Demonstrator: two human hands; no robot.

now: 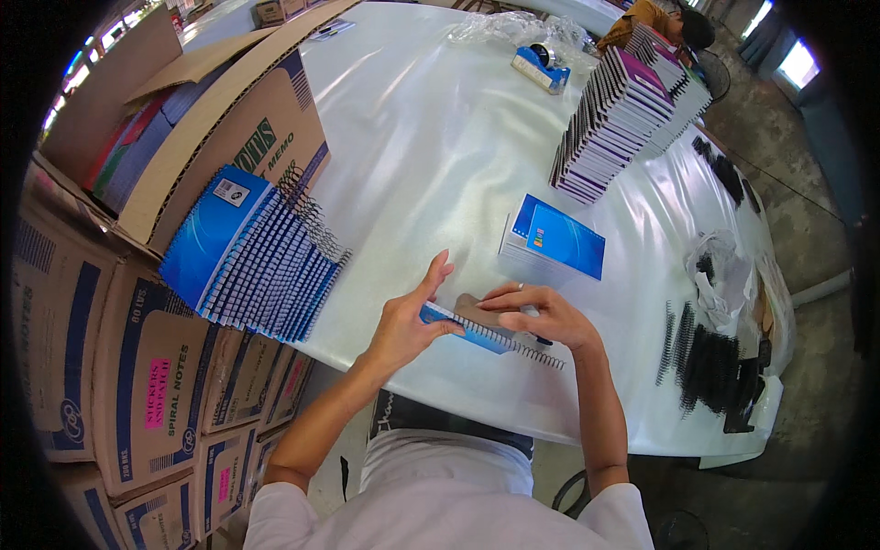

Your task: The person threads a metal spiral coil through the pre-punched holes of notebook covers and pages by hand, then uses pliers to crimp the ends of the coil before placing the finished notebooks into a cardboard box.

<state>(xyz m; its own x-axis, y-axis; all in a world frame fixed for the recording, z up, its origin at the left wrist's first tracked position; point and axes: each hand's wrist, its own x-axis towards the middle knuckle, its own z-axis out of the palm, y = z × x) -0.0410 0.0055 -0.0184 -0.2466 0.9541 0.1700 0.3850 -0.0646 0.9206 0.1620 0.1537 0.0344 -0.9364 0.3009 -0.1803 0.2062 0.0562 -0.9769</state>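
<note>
My left hand grips the left end of a small blue spiral notebook, its thumb pressed on the notebook and its index finger raised. A dark wire coil runs along the notebook's edge and sticks out past its right end. My right hand bends over the far side of the coil, fingers drawn together. Beside its fingertips is a flat brownish-grey piece whose kind I cannot make out. A small dark thing shows under the right palm, mostly hidden. Beyond the hands lies a stack of blue notebooks without visible coils.
Coiled blue notebooks are piled at the left beside an open carton. More cartons stand below. Purple-covered notebooks rise at far right, near a tape dispenser. Loose black coils lie right. A person bends at the back.
</note>
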